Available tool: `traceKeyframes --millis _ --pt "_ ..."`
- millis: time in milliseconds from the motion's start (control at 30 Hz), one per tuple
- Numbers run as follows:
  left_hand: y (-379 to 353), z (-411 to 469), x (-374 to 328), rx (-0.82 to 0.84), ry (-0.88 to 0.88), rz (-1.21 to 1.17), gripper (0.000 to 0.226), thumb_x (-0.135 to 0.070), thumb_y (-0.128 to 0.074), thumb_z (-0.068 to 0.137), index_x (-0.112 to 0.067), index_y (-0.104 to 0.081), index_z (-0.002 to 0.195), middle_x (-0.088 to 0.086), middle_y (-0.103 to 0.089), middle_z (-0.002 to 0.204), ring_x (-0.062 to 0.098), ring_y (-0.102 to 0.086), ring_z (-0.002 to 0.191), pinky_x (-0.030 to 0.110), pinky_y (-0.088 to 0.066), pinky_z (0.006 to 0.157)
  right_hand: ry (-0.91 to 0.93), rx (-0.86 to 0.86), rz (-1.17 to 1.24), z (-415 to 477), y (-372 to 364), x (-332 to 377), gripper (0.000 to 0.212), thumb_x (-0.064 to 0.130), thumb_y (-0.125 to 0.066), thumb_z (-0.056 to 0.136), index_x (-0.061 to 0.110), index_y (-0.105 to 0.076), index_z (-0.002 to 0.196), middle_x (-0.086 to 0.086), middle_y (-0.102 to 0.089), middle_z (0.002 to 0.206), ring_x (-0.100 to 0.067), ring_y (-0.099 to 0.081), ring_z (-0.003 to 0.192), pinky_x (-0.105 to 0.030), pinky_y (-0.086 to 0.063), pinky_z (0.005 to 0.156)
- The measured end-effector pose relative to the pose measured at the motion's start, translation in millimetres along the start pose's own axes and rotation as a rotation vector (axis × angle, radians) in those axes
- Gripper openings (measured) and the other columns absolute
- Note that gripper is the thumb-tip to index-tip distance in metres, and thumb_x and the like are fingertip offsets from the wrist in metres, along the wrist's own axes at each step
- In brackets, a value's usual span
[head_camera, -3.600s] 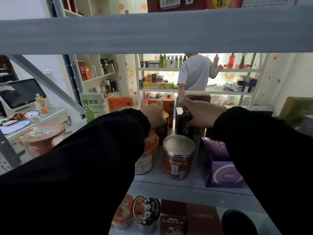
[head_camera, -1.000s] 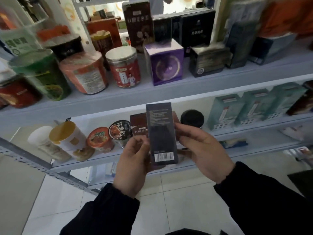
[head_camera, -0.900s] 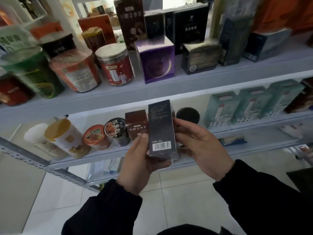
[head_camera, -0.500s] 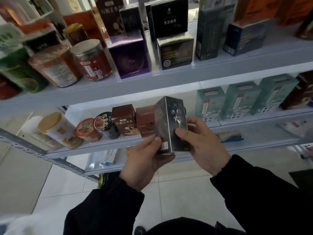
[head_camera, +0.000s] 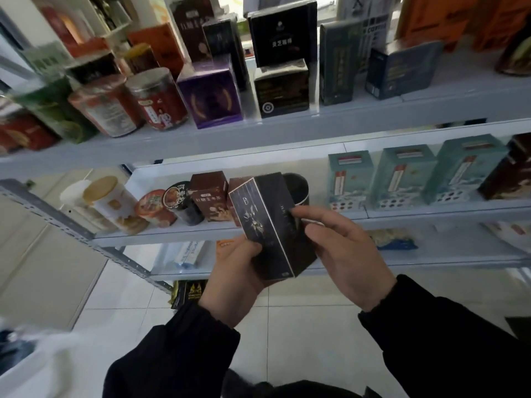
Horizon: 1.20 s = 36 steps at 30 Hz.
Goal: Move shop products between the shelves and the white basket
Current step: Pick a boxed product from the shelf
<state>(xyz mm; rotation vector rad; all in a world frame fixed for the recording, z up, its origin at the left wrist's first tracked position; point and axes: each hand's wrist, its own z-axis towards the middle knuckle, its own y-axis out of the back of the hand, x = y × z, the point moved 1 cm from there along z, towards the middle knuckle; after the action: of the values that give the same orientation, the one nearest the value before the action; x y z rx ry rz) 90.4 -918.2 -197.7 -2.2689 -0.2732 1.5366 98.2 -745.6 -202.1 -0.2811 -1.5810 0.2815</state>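
Shop shelves (head_camera: 373, 116) behind, left hand (head_camera: 232, 280) and right hand (head_camera: 344, 254), each grip curled round black box (head_camera: 267, 225), lettering blurred.

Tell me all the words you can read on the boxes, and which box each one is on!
"灵芝咖啡": on the black box at the back of the upper shelf.
"红糖姜枣茶": on the brown box on the lower shelf.
"B": on the dark box held in the left hand and right hand.
Every other label is too blurred or small to read.
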Motion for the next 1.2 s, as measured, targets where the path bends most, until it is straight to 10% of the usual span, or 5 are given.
traceKeyframes --millis 400,600,833,1033,1200 --pt "-12.3 -31.4 -22.5 -0.122 -0.469 0.728 0.056 -0.042 -0.085 0.069 -0.060 -0.052 0.111 -0.029 -0.062 0.117 -0.002 -0.060 0.114 0.024 -0.054 0.089 -0.134 0.127 0.206 4.4 -18.7 17.3 0.056 0.032 -0.067 0.085 0.016 -0.056 0.137 -0.007 -0.070 0.131 -0.026 -0.066 0.123 -0.036 -0.057 0.092" --pt "-8.3 -38.5 -43.1 -0.276 -0.651 0.802 0.061 -0.036 -0.087 0.074 -0.046 -0.045 0.118 -0.020 -0.059 0.118 -0.004 -0.056 0.113 0.026 -0.058 0.085 -0.005 0.229 0.040 18.9 -43.5 35.0 0.087 0.056 -0.093 0.061 0.020 -0.056 0.131 -0.004 -0.071 0.128 -0.028 -0.065 0.125 -0.054 -0.051 0.104" --pt "11.7 -34.2 -109.8 -0.296 -0.885 0.886 0.059 -0.032 -0.071 0.077 -0.045 -0.049 0.129 -0.023 -0.058 0.123 0.011 -0.058 0.124 0.038 -0.055 0.098 0.343 0.493 -0.423 59.2 -76.4 119.9 0.083 0.013 -0.084 0.084 0.048 -0.039 0.145 0.007 -0.062 0.134 -0.013 -0.067 0.117 -0.035 -0.059 0.091" --pt "21.1 -12.8 -170.4 -0.372 -1.040 1.159 0.073 -0.022 -0.074 0.088 -0.036 -0.037 0.148 -0.017 -0.047 0.139 -0.016 -0.039 0.128 0.007 -0.033 0.107 0.700 0.499 -0.831 95.1 -107.3 172.4 0.071 0.048 -0.082 0.073 0.049 -0.047 0.135 0.018 -0.054 0.136 -0.010 -0.058 0.126 -0.043 -0.053 0.104" --pt "32.5 21.0 -223.9 -0.407 -1.070 1.441 0.077 -0.034 -0.062 0.095 -0.027 -0.022 0.161 -0.014 -0.029 0.157 -0.003 -0.021 0.143 0.004 -0.009 0.114 0.928 0.316 -0.921 129.6 -127.7 190.0 0.070 0.030 -0.091 0.075 0.031 -0.053 0.134 0.010 -0.053 0.128 -0.010 -0.055 0.119 -0.041 -0.051 0.102"
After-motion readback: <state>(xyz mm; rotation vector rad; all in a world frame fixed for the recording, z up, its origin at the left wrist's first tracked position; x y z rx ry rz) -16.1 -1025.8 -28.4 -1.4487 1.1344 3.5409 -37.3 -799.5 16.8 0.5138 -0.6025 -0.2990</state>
